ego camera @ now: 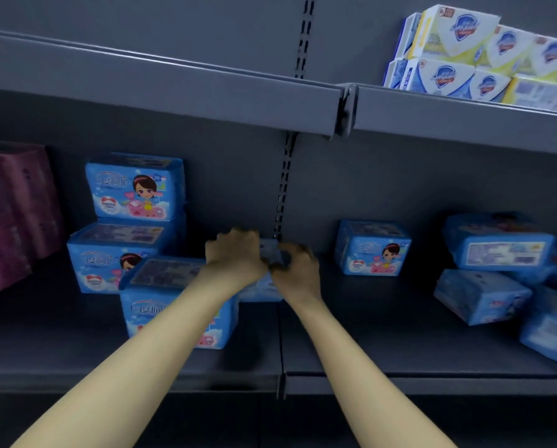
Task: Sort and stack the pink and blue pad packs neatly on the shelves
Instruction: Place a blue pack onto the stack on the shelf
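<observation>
Now | left hand (235, 252) and right hand (298, 270) grip blue pack (260, 291)

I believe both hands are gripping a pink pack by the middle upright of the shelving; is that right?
Not quite: the pack is blue, not pink. The head view shows the left hand and the right hand both gripping it by the middle upright.

Forearms outstretched, left hand (235, 255) and right hand (298, 270) together, fingers (238, 235) curled on blue pack (271, 250).
</observation>
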Available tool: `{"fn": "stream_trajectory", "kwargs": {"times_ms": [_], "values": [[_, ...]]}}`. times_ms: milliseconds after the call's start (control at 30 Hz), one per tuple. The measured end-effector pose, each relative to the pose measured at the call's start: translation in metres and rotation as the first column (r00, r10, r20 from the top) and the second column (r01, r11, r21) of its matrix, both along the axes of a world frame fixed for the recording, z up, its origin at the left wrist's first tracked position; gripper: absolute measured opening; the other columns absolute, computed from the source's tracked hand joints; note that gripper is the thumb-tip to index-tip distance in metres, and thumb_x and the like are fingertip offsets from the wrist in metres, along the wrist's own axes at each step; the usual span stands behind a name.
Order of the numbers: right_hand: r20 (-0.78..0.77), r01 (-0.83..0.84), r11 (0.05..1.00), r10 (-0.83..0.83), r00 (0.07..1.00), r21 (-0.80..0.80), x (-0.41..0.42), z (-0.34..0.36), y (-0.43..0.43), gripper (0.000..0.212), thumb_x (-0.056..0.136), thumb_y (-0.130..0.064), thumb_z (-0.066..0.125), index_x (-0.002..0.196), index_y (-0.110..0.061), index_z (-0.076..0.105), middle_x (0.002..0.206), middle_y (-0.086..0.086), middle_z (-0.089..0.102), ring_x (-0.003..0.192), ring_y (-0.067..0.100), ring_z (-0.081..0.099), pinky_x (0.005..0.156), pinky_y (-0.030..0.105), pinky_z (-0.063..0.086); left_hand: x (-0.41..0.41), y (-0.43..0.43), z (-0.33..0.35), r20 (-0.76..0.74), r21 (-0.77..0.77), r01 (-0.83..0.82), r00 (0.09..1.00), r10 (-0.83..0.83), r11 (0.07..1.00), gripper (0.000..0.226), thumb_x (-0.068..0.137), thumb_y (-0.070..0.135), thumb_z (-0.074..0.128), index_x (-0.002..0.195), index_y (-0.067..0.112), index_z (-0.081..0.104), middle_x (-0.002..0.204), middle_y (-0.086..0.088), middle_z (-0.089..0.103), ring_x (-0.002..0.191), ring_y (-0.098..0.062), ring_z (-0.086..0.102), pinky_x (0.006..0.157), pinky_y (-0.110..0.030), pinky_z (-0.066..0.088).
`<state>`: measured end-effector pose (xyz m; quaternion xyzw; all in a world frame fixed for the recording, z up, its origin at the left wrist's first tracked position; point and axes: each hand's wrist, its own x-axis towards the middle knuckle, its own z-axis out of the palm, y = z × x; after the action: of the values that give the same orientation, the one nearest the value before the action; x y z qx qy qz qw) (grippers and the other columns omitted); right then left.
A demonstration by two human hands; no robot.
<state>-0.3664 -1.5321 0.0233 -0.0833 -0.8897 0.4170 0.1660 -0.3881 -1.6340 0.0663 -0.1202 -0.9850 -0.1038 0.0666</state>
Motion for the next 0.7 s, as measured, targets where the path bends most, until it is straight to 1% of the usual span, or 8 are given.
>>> {"fn": "stream_trajectory", "kwargs": {"times_ms": [100,167,200,267,333,400,533,700], "values": [[0.096,-0.047,0.999,0.044,0.994,0.026,-0.002,-0.004,0.006,0.048,0.081,-0.007,0.057,0.128,-0.016,0.054,0.131,0.011,0.045,0.122,0.031,0.044,0.104,0.037,0.04,-0.012,0.006,-0.007,0.112,-0.025,0.062,0.992,-0.059,0.998,0.04,0.083,0.03,0.061,0.119,0.017,0.053,0.117,-0.007,0.058,0.106,-0.026,0.057,0.073,-0.031,0.045],[0.182,-0.108,0.994,0.1,0.978,0.035,-0.001,-0.007,0.008,0.056,0.082,-0.006,0.057,0.136,-0.019,0.046,0.135,0.01,0.038,0.125,0.028,0.041,0.103,0.026,0.036,-0.016,0.006,-0.01,0.159,-0.062,0.082,0.985,-0.072,0.995,0.044,0.082,0.029,0.062,0.123,0.016,0.052,0.118,-0.007,0.058,0.107,-0.025,0.058,0.075,-0.031,0.046],[0.208,-0.131,0.991,0.122,0.971,0.034,-0.001,-0.008,0.009,0.059,0.083,-0.005,0.057,0.139,-0.02,0.041,0.136,0.009,0.035,0.125,0.025,0.041,0.098,0.02,0.035,-0.017,0.006,-0.011,0.183,-0.089,0.093,0.98,-0.076,0.992,0.045,0.082,0.028,0.061,0.124,0.015,0.051,0.118,-0.007,0.057,0.106,-0.024,0.058,0.074,-0.03,0.046],[0.229,-0.157,0.987,0.146,0.962,0.032,-0.002,-0.01,0.008,0.062,0.085,-0.004,0.057,0.142,-0.021,0.037,0.137,0.008,0.034,0.122,0.022,0.043,0.09,0.015,0.033,-0.019,0.004,-0.012,0.221,-0.149,0.099,0.973,-0.064,0.984,0.048,0.082,0.026,0.062,0.126,0.013,0.046,0.119,-0.007,0.055,0.106,-0.023,0.057,0.072,-0.028,0.044],[0.244,-0.17,0.985,0.156,0.957,0.038,-0.003,-0.012,0.005,0.062,0.087,-0.004,0.057,0.143,-0.021,0.035,0.137,0.008,0.034,0.12,0.022,0.045,0.087,0.015,0.034,-0.02,0.004,-0.013,0.228,-0.205,0.09,0.973,-0.042,0.975,0.051,0.083,0.027,0.062,0.128,0.012,0.043,0.122,-0.008,0.054,0.109,-0.023,0.056,0.074,-0.029,0.044],[0.257,-0.171,0.984,0.154,0.954,0.044,-0.006,-0.014,0.002,0.062,0.088,-0.005,0.056,0.144,-0.022,0.033,0.136,0.01,0.035,0.118,0.024,0.047,0.086,0.017,0.037,-0.021,0.005,-0.013,0.234,-0.228,0.091,0.971,-0.036,0.969,0.048,0.084,0.025,0.061,0.127,0.012,0.044,0.122,-0.009,0.054,0.109,-0.023,0.056,0.077,-0.029,0.045],[0.243,-0.147,0.989,0.135,0.961,0.033,-0.009,-0.017,-0.001,0.059,0.09,-0.005,0.052,0.143,-0.025,0.034,0.133,0.012,0.038,0.116,0.026,0.049,0.086,0.021,0.041,-0.024,0.008,-0.014,0.237,-0.208,0.112,0.97,-0.061,0.972,0.037,0.086,0.016,0.058,0.121,0.01,0.049,0.118,-0.009,0.055,0.106,-0.021,0.056,0.079,-0.029,0.047],[0.173,-0.09,0.995,0.082,0.982,0.039,-0.007,-0.021,-0.001,0.053,0.09,-0.004,0.049,0.138,-0.025,0.042,0.127,0.011,0.044,0.11,0.025,0.052,0.078,0.019,0.04,-0.024,0.012,-0.015,0.208,-0.173,0.121,0.974,-0.084,0.978,0.03,0.087,0.013,0.057,0.116,0.009,0.052,0.117,-0.009,0.057,0.107,-0.022,0.056,0.077,-0.028,0.046]]}}
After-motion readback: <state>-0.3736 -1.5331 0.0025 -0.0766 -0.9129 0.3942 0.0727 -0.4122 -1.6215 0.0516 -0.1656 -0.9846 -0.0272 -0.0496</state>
